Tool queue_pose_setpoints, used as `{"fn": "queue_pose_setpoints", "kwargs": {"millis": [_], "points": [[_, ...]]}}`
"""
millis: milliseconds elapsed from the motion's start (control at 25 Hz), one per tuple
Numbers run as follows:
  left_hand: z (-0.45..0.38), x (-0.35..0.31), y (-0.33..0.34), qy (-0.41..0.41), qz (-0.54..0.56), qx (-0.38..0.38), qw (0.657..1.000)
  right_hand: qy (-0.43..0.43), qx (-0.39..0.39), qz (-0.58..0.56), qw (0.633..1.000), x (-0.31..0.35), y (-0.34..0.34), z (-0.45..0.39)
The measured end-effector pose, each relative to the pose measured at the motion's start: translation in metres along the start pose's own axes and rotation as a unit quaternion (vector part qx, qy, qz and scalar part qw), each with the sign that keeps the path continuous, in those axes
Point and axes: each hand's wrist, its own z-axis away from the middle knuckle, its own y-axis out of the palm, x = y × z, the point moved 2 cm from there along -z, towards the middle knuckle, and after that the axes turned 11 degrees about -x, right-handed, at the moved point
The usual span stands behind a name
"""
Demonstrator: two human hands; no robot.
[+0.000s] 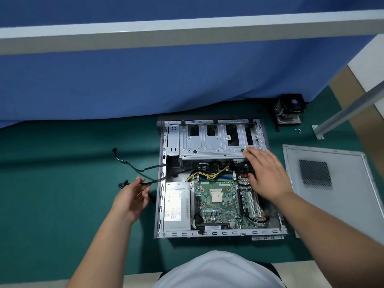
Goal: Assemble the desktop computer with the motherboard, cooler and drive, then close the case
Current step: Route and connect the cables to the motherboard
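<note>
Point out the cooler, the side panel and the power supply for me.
cooler [289, 109], head view, on its fan top.
side panel [340, 196], head view, on bare metal below the vent.
power supply [176, 204], head view, on its label.

The open computer case [214, 177] is lying flat on the green worktop [72, 183], with the motherboard [220, 202] sitting inside beside the grey power supply [176, 206]. The person's right hand [268, 175] is reaching over the board, its straight fingers [249, 151] touching the edge of the metal drive cage [212, 140]. The left hand [133, 196] is pinching a black cable [153, 180] trailing out of the case's left side. The cooler [288, 109] is standing apart by the blue partition [145, 80], and the side panel [330, 183] is lying to the right.
</note>
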Motion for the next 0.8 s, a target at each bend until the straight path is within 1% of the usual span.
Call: {"fn": "queue_pose_setpoints", "kwargs": {"millis": [80,160,200,240,280,320,360,400,440,480,560,600,640,680,760,800], "points": [[-0.006,-0.005,-0.003,-0.019,-0.152,-0.004,0.988,-0.001,-0.003,0.0,1.0,0.0,0.0,0.0],[-0.005,-0.016,-0.004,0.016,-0.3,-0.015,0.954,-0.003,-0.004,-0.002,1.0,0.0,0.0,-0.001],[-0.004,-0.024,-0.002,0.061,-0.37,-0.03,0.926,-0.003,-0.005,-0.002,1.0,0.0,0.0,-0.001],[-0.002,-0.033,0.001,0.124,-0.435,-0.059,0.89,-0.004,-0.007,-0.003,1.0,0.0,0.0,0.0],[0.001,-0.04,0.005,0.196,-0.488,-0.101,0.845,-0.004,-0.009,-0.005,1.0,0.0,-0.001,0.0],[0.003,-0.047,0.01,0.268,-0.517,-0.148,0.799,-0.006,-0.011,-0.008,1.0,0.001,-0.001,0.0],[0.006,-0.051,0.014,0.335,-0.515,-0.185,0.767,-0.007,-0.013,-0.01,1.0,0.001,-0.001,0.0],[0.009,-0.052,0.02,0.389,-0.492,-0.195,0.754,-0.008,-0.015,-0.011,1.0,0.001,-0.002,0.0],[0.01,-0.051,0.026,0.413,-0.469,-0.183,0.759,-0.008,-0.015,-0.012,1.0,0.001,-0.002,0.0],[0.01,-0.049,0.033,0.403,-0.451,-0.158,0.78,-0.008,-0.015,-0.012,1.0,0.001,-0.002,-0.001],[0.008,-0.043,0.044,0.334,-0.438,-0.11,0.827,-0.008,-0.013,-0.011,1.0,0.001,-0.002,0.0],[0.006,-0.041,0.048,0.305,-0.432,-0.1,0.843,-0.008,-0.012,-0.011,1.0,0.001,-0.002,0.0],[0.005,-0.038,0.052,0.292,-0.435,-0.101,0.846,-0.007,-0.011,-0.011,1.0,0.001,-0.002,0.0],[0.005,-0.037,0.056,0.295,-0.45,-0.115,0.835,-0.007,-0.01,-0.01,1.0,0.002,-0.002,0.0],[0.01,-0.036,0.06,0.341,-0.486,-0.177,0.785,-0.007,-0.007,-0.006,1.0,0.002,-0.003,0.0],[0.013,-0.037,0.062,0.375,-0.483,-0.198,0.766,-0.006,-0.006,-0.005,1.0,0.002,-0.003,0.0]]}}
